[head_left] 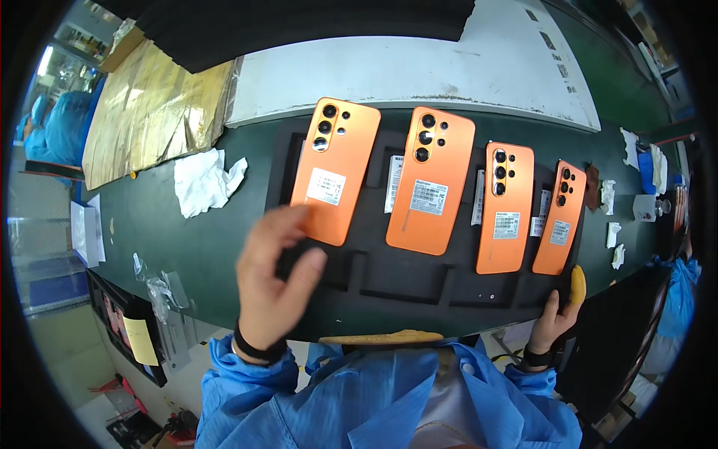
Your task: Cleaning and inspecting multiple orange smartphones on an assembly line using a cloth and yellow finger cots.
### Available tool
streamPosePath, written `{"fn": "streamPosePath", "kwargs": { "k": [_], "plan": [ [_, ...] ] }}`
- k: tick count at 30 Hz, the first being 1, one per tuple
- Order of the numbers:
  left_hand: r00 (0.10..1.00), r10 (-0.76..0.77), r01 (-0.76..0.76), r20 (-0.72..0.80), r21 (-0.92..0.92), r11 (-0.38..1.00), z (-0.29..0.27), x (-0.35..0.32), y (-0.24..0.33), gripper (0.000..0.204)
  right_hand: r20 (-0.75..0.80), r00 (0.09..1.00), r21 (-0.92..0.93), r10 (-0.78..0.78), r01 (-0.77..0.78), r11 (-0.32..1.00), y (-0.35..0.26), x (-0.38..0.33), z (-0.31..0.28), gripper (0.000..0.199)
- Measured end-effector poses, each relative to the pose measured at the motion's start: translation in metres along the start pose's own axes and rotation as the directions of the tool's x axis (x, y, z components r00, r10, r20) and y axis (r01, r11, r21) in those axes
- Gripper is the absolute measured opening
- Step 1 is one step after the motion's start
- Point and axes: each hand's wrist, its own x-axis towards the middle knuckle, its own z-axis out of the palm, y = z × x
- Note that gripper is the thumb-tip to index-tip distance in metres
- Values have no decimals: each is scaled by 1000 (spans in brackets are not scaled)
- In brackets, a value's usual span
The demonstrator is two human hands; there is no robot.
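Note:
Several orange smartphones lie face down in a row on a black foam tray (400,283), each with round camera lenses and a pale label. My left hand (273,273) is open, its thumb and fingers apart, over the lower left edge of the leftmost phone (350,161); whether it touches cannot be told. To the right follow a second phone (452,165), a third phone (490,243) and a smaller-looking rightmost phone (550,251). My right hand (552,325), a yellow cover on one finger, grips the tray's near right corner with thumb and finger.
The tray rests on a green tabletop (149,224). Crumpled white paper (208,181) and a taped cardboard sheet (161,105) lie left, a white board (404,78) at the back. A small clear bottle (649,208) stands right. Blue-clad people (63,123) appear at the sides.

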Motion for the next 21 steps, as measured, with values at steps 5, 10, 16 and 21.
{"fn": "streamPosePath", "kwargs": {
  "k": [5,10,16,21],
  "plan": [
    [981,-130,162,-145,239,957,-14,24,-31,48,205,892,-10,403,-409,912,-8,49,-14,41],
    [961,-276,270,9,175,947,-22,32,-54,46,149,965,-428,216,-134,894,-3,66,1,32],
    [989,-149,146,2,199,969,-23,32,-54,39,88,979,-299,181,-148,943,-1,60,3,29],
    [998,-59,62,-20,300,952,-24,25,-49,38,46,989,-273,143,-125,954,-9,56,1,25]
  ]
}}
